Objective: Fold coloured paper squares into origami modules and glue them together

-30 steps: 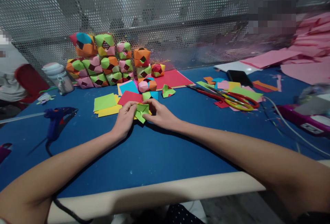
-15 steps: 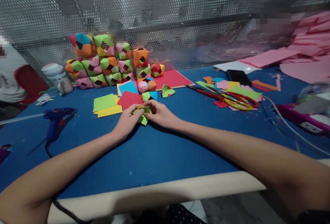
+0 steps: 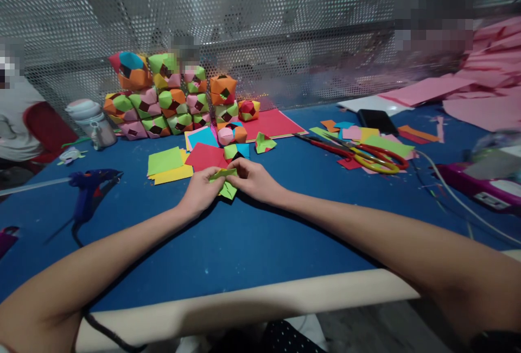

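Note:
A folded green paper piece [image 3: 228,191] is held between both hands, just above the blue table. My left hand [image 3: 202,188] pinches its left side, with the thumb on top. From the right, my right hand [image 3: 254,180] grips it between thumb and fingers. A bit of yellow shows at the piece's edge; the fingers cover much of it. Right beyond the hands lie a red paper sheet [image 3: 206,156] and a green and blue folded paper piece [image 3: 237,151]. Another folded green piece [image 3: 265,143] sits a little to the right, apart from my hands.
Stacked paper modules [image 3: 171,103] stand at the back left, near a bottle [image 3: 90,120]. A blue glue gun [image 3: 87,193] lies left. Scissors [image 3: 376,159] rest on paper scraps at right, near a phone [image 3: 376,122]. A purple power strip [image 3: 480,190] and cable lie far right.
The green piece has turned slightly and its lower flap sits a little lower and further right. My thumbs have shifted slightly on it; both hands keep their hold.

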Demonstrator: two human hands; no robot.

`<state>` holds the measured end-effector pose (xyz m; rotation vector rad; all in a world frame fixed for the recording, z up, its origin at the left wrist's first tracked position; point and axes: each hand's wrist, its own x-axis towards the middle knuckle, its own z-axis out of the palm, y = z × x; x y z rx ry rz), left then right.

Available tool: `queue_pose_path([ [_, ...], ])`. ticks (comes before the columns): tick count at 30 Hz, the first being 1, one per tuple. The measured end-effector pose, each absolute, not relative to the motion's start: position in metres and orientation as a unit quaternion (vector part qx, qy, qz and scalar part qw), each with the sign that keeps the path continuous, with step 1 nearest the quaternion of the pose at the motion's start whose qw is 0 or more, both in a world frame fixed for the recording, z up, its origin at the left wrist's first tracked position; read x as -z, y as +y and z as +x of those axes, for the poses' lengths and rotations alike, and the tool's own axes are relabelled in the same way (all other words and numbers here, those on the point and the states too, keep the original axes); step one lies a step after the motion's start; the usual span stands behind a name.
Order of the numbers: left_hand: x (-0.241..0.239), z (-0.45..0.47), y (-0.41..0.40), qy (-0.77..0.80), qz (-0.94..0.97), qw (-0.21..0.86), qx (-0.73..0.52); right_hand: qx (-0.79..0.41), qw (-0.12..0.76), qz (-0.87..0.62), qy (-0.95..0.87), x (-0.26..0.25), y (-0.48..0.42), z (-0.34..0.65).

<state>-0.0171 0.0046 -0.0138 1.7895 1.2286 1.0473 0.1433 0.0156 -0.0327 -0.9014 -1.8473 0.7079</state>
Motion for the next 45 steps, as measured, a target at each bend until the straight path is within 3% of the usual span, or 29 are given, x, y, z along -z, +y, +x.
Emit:
queue_pose_path([
  [9,0.012,-0.014,0.002,0.457,0.662,0.429,-0.411,-0.245,0.484,-0.385,-0.747,0.031,0.014,0.144],
  [32,0.019,-0.016,0.004,0.49,0.573,0.462,-0.466,-0.303,0.447,-0.359,-0.761,0.031,0.008,0.141],
  [37,0.006,-0.018,0.007,0.489,0.576,0.434,-0.491,-0.38,0.479,-0.384,-0.692,0.024,0.007,0.143],
  [45,-0.029,-0.008,-0.023,0.437,0.596,0.447,-0.505,-0.335,0.451,-0.372,-0.739,0.031,0.012,0.145],
])
